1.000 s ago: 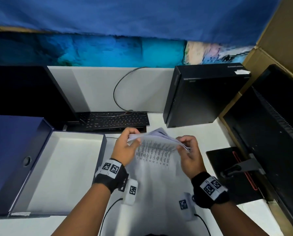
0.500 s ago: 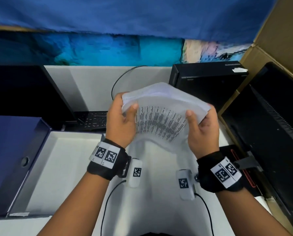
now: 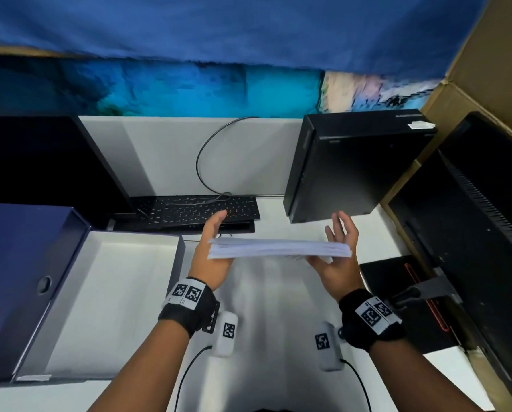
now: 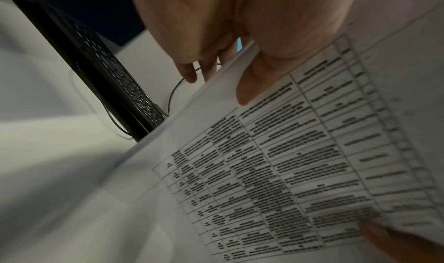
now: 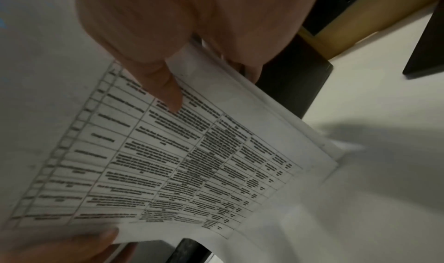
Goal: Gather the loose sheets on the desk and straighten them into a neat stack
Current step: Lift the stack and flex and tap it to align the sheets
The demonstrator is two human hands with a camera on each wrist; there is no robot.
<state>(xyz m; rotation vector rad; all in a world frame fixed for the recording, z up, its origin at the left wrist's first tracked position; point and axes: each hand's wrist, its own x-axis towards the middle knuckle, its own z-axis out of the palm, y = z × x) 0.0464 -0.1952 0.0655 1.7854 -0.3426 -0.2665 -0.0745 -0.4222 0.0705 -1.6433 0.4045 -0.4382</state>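
The stack of printed sheets (image 3: 278,249) stands edge-on between my hands, low over the white desk (image 3: 278,292), with its top edges nearly level. My left hand (image 3: 214,233) flanks its left end, fingers straight toward the keyboard. My right hand (image 3: 339,236) cups the right end, fingers spread and raised. In the left wrist view my thumb (image 4: 254,81) lies on the printed table of the front sheet (image 4: 288,162), with the fingers behind it. In the right wrist view, the thumb (image 5: 168,88) rests on the same sheet (image 5: 180,162). Whether the lower edge touches the desk is hidden.
An open blue box (image 3: 100,292) with a white inside lies at the left, its lid (image 3: 16,263) beside it. Behind the hands sit a black keyboard (image 3: 195,209) and a black computer case (image 3: 352,168). Monitors stand at left (image 3: 40,162) and right (image 3: 471,233).
The sheets were raised and bowed half a second ago. They have come down toward the desk and now stand straight, and both hands' fingers have opened out.
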